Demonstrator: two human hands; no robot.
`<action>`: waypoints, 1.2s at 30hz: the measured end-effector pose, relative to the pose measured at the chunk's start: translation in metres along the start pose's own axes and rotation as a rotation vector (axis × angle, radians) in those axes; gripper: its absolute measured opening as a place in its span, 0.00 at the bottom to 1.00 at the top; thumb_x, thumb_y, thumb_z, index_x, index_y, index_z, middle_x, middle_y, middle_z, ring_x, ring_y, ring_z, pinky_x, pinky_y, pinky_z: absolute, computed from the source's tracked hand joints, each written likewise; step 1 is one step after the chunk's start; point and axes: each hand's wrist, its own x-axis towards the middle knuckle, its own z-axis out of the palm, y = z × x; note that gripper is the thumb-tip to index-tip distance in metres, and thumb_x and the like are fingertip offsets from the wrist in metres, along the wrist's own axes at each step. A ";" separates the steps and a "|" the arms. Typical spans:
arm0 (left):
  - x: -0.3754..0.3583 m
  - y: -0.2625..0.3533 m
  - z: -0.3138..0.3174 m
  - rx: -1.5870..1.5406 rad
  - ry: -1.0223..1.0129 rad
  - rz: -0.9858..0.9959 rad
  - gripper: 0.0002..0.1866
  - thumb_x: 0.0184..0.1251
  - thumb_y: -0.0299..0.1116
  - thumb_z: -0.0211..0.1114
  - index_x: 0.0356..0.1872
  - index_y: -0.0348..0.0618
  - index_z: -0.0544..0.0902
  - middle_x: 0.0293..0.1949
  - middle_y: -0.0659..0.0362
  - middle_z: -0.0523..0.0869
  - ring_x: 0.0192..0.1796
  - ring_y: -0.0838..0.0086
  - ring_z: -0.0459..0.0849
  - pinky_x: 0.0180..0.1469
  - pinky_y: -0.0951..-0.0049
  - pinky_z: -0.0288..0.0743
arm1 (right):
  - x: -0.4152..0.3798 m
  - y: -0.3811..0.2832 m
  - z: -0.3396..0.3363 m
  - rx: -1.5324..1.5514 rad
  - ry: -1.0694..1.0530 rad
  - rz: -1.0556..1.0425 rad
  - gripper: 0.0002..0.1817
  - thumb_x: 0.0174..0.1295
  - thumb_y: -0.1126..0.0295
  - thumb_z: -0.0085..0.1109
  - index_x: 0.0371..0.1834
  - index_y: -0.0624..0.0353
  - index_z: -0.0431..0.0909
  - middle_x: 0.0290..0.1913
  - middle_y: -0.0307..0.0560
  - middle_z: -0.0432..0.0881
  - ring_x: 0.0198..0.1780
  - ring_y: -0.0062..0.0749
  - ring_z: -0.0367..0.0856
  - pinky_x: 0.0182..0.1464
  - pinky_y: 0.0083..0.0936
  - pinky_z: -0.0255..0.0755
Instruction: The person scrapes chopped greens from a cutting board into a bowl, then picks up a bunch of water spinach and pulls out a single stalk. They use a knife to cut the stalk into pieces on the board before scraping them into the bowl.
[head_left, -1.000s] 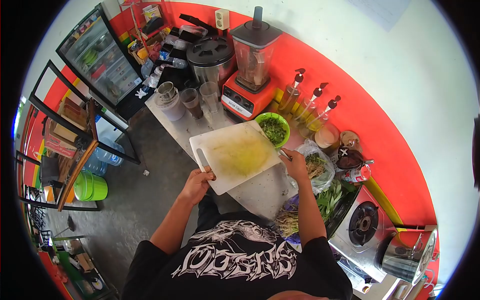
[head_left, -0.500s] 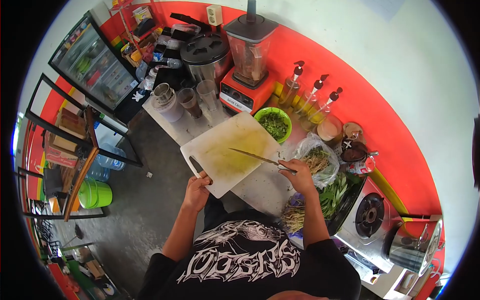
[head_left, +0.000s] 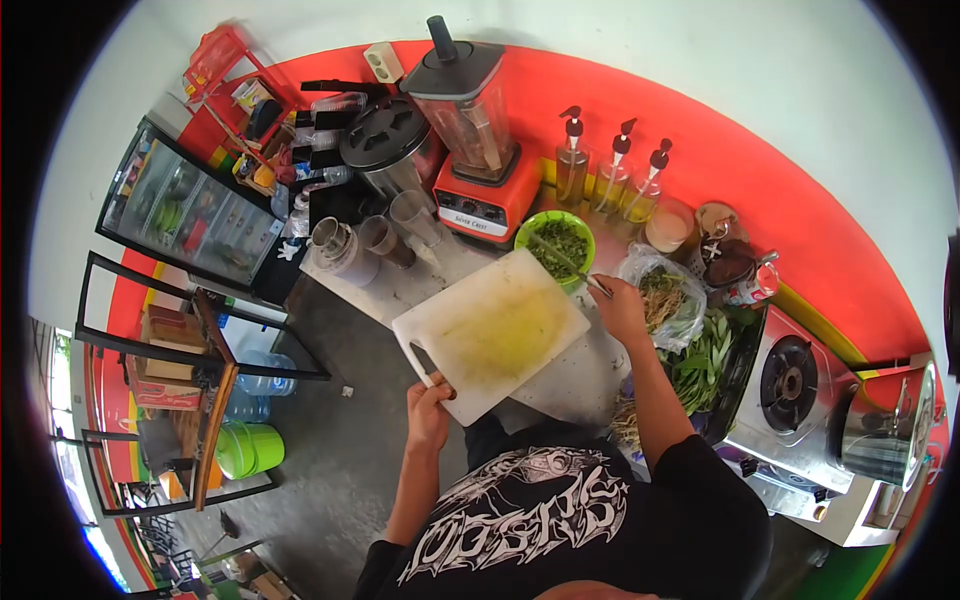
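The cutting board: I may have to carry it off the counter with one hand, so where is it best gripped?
Grip the cutting board at its slot handle on the corner overhanging the counter edge, coming from the person's side. The left hand holds it there, thumb near the slot. The far corner sits against the green bowl, so approach there is crowded.

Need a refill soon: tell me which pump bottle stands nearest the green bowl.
The leftmost pump bottle, just behind the green bowl; the other two stand further right.

We count one white cutting board, one knife, one green bowl, three pump bottles in a row, one red blender, two empty glasses and one gas stove.
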 end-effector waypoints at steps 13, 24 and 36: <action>0.015 0.005 0.023 -0.043 0.006 0.015 0.20 0.59 0.22 0.54 0.50 0.22 0.82 0.38 0.60 0.84 0.38 0.79 0.76 0.47 0.76 0.72 | -0.043 -0.037 -0.043 0.257 -0.371 -0.220 0.16 0.65 0.73 0.68 0.57 0.57 0.87 0.38 0.51 0.84 0.38 0.39 0.83 0.44 0.33 0.77; 0.012 0.012 0.016 0.099 0.041 0.136 0.18 0.61 0.20 0.55 0.48 0.22 0.86 0.33 0.63 0.83 0.34 0.81 0.71 0.40 0.77 0.63 | 0.019 -0.006 0.015 0.091 -0.033 0.063 0.17 0.68 0.63 0.67 0.56 0.57 0.88 0.35 0.55 0.86 0.36 0.46 0.85 0.44 0.38 0.78; 0.002 0.029 0.033 0.429 0.103 0.300 0.14 0.76 0.26 0.57 0.49 0.25 0.87 0.28 0.66 0.80 0.31 0.84 0.70 0.35 0.77 0.62 | -0.010 -0.010 0.031 0.679 0.015 0.364 0.15 0.75 0.60 0.61 0.48 0.63 0.84 0.28 0.43 0.84 0.24 0.21 0.76 0.26 0.26 0.68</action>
